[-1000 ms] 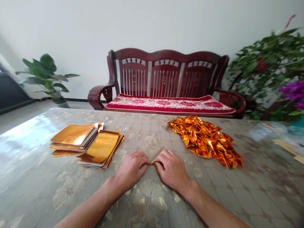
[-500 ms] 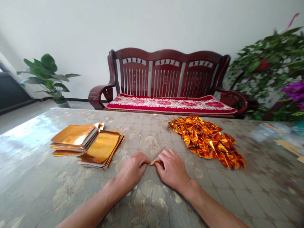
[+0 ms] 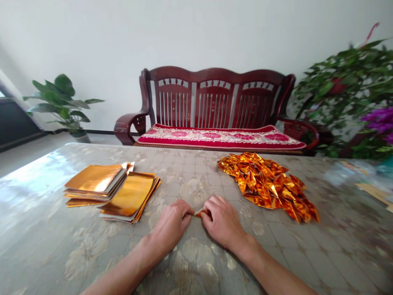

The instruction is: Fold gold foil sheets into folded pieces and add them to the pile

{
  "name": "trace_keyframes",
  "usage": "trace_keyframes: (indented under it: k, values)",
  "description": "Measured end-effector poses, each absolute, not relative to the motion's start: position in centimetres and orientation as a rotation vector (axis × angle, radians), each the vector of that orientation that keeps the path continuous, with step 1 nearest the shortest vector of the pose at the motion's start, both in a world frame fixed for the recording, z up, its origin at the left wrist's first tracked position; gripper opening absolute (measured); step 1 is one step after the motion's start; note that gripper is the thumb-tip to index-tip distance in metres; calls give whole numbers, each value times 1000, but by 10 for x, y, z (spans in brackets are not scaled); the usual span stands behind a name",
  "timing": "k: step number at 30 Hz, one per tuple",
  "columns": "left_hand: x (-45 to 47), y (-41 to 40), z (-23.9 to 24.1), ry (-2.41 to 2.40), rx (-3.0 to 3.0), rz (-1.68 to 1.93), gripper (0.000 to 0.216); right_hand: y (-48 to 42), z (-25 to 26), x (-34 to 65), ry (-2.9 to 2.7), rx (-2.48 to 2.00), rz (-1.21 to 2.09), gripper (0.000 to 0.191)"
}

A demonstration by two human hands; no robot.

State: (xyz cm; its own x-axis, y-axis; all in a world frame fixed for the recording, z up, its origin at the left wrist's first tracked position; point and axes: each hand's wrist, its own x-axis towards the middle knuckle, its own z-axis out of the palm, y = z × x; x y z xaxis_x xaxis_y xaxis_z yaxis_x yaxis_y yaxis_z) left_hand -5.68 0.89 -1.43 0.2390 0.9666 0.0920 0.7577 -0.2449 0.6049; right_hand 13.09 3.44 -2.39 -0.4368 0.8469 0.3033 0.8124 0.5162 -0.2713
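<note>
Between my two hands is a small piece of gold foil paper (image 3: 198,214), mostly hidden by my fingers. My left hand (image 3: 175,220) pinches its left end, and my right hand (image 3: 221,221) is closed on its right end. To the left lie two stacks of flat gold foil sheets: one stack (image 3: 93,179) farther out, the other stack (image 3: 132,194) overlapping it nearer my left hand. Beyond my right hand, to the right, lies a heap of folded foil pieces (image 3: 264,180), shiny orange-gold with pointed corners.
A patterned cover lies over the table (image 3: 196,262). At its right side are a clear plastic bag (image 3: 348,172) and a tan card piece (image 3: 374,194). Behind the table stands a dark red wooden bench (image 3: 215,102) with a red cushion, flanked by a potted plant (image 3: 63,100) and leafy greenery (image 3: 344,86).
The view has tilted slightly, so the scene sits a little lower. Less of the foil paper's pale side shows between my hands; both hands keep their grip.
</note>
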Motion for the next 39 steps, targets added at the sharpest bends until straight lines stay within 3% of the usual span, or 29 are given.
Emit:
trace_keyframes:
  k: [39]
  values:
    - [-42, 9, -14, 1867, 2174, 446, 20, 38, -25, 131, -2254, -1445, 266, 20]
